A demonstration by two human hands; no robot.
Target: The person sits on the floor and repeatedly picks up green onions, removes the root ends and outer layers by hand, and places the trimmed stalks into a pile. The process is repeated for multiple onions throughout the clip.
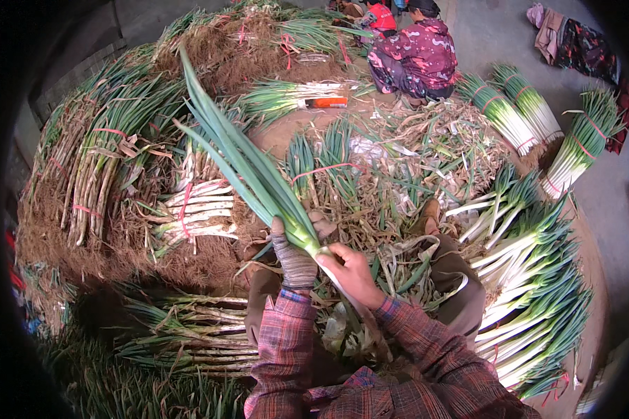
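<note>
My left hand, in a grey striped knit glove, grips a large Welsh onion just where its leaves branch. The green leaves slant up and to the left. My bare right hand pinches the same stalk slightly lower, thumb on its pale part. Below the right hand runs a pale, brownish length; whether it is the stem or loose outer skin, I cannot tell. Stripped skins and leaf scraps lie beneath, between my knees. Clean white-stemmed onions are laid in a row to my right.
Untrimmed onion bundles with brown roots are heaped at left. Loose onions lie by my left leg. A waste pile spreads ahead. Tied clean bundles stand at right. A crouching person and others are beyond. An orange-and-black object lies ahead.
</note>
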